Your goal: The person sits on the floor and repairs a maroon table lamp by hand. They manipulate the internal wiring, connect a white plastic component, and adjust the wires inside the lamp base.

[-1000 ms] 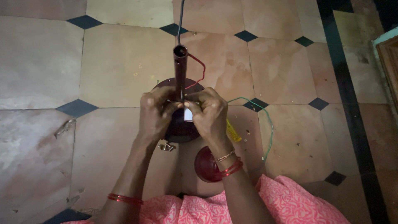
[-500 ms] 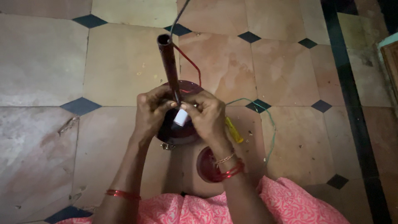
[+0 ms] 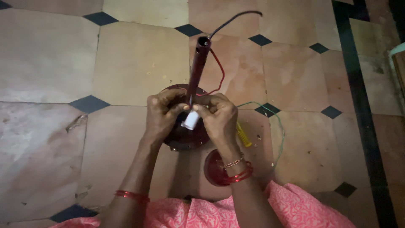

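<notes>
My left hand (image 3: 162, 114) and my right hand (image 3: 218, 116) meet around the base of a dark maroon metal rod (image 3: 197, 63) that rises toward the camera. Between the fingertips sits a small white cylinder (image 3: 190, 120). Both hands grip the rod and this white piece. The rod stands on a round maroon dome (image 3: 185, 135) resting on the floor. A black wire (image 3: 234, 19) comes out of the rod's top, and a red wire (image 3: 219, 71) loops down its right side.
A second round maroon cup (image 3: 215, 169) lies under my right wrist. A yellow-handled screwdriver (image 3: 244, 135) lies right of the dome, beside a green wire (image 3: 276, 126). The tiled floor (image 3: 126, 63) has dark diamond insets; a dark band runs along the right.
The rod has tilted so its top points further right and up, and the black wire now shows curling out of it. My hands stay clasped on the white piece.
</notes>
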